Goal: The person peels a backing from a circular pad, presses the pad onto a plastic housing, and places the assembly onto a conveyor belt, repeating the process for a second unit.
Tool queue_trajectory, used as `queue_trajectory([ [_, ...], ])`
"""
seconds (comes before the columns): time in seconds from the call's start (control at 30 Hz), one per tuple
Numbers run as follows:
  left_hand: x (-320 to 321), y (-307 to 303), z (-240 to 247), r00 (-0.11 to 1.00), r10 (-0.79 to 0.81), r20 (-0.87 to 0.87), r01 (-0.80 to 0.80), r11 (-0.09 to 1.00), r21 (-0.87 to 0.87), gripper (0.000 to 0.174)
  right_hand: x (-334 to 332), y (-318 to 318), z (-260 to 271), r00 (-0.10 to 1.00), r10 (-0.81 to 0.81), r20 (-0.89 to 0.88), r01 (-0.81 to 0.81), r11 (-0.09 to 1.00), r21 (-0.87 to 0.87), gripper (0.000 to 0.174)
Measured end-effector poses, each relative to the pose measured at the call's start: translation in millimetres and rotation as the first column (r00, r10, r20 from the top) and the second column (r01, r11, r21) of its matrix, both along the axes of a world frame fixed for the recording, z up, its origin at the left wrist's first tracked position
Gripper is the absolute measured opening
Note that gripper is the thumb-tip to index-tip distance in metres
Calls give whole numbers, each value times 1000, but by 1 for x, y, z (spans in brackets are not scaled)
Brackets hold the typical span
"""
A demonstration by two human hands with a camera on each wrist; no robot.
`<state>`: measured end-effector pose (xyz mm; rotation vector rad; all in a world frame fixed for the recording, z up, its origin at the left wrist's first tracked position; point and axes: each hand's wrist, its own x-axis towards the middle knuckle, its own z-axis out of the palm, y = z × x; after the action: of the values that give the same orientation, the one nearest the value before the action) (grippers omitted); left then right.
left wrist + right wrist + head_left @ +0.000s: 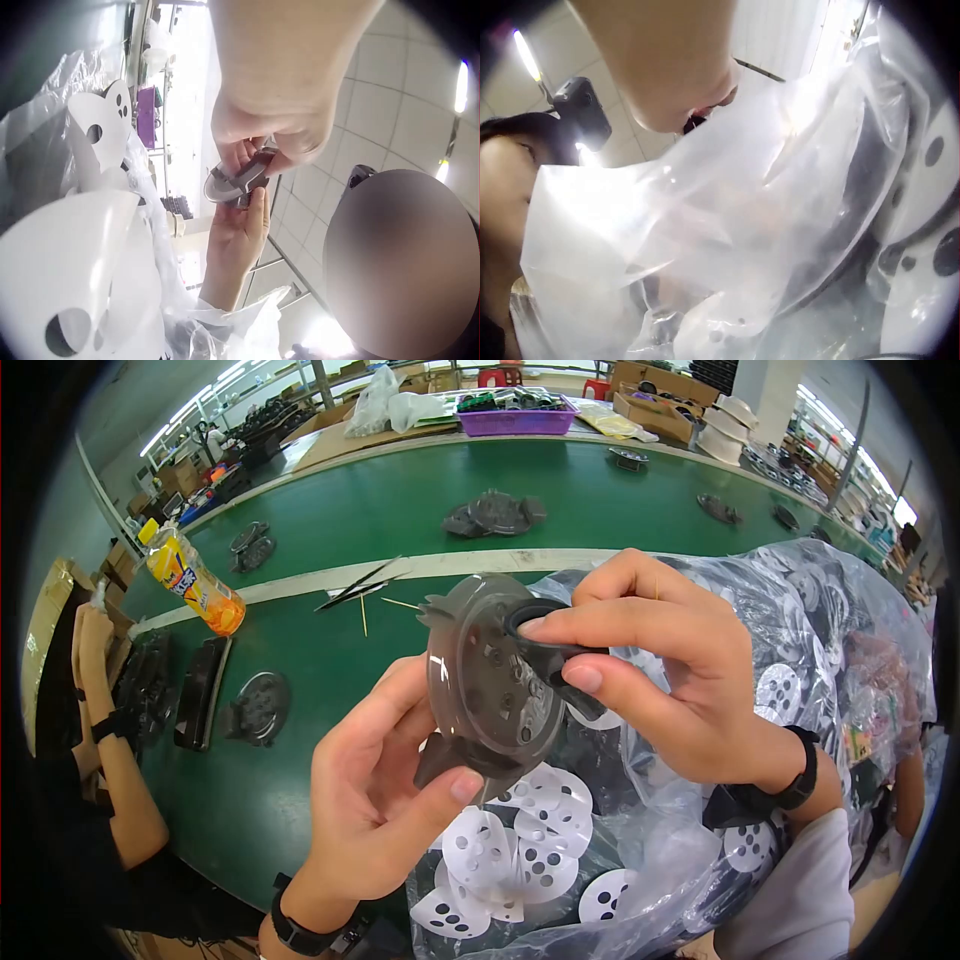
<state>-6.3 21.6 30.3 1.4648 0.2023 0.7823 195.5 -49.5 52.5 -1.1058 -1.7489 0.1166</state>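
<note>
My left hand (365,795) grips a round, dark translucent plastic housing (480,690) by its lower edge, tilted so its face with several small holes turns to the right. My right hand (680,670) pinches a black plastic piece with a ring-shaped end (540,622) between thumb and fingers, right at the upper part of that face. In the left wrist view both hands meet around the housing (232,187). The right wrist view shows only part of the right hand (682,105), its fingers mostly hidden behind clear plastic.
White perforated discs (480,840) lie below the hands, beside a large clear plastic bag (690,860). Another dark housing (262,708) lies on the green table (230,790). Tweezers (358,588) and an orange drink bottle (195,582) stand farther back. Another person's arm (120,770) is at left.
</note>
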Motion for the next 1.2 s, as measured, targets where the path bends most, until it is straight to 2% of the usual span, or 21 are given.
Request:
queue_trajectory([
  [0.07, 0, -2, -1, 1000, 15, 0, -15, 1000, 10, 50, 0, -2, 1, 999, -5, 54, 4, 1000, 11, 23],
  [0.6, 1, -7, -12, 999, 29, 27, -30, 999, 28, 59, -4, -3, -1, 995, -27, 100, 29, 999, -17, 27],
  [0.67, 2, -8, -13, 997, 67, 24, -67, 998, -5, 58, -6, -6, 3, 980, -70, 185, 76, 997, -23, 27],
  [1.2, 8, -9, -13, 999, 22, 45, -22, 1000, -14, 52, -9, -11, 7, 936, -153, 317, 142, 988, 56, 38],
])
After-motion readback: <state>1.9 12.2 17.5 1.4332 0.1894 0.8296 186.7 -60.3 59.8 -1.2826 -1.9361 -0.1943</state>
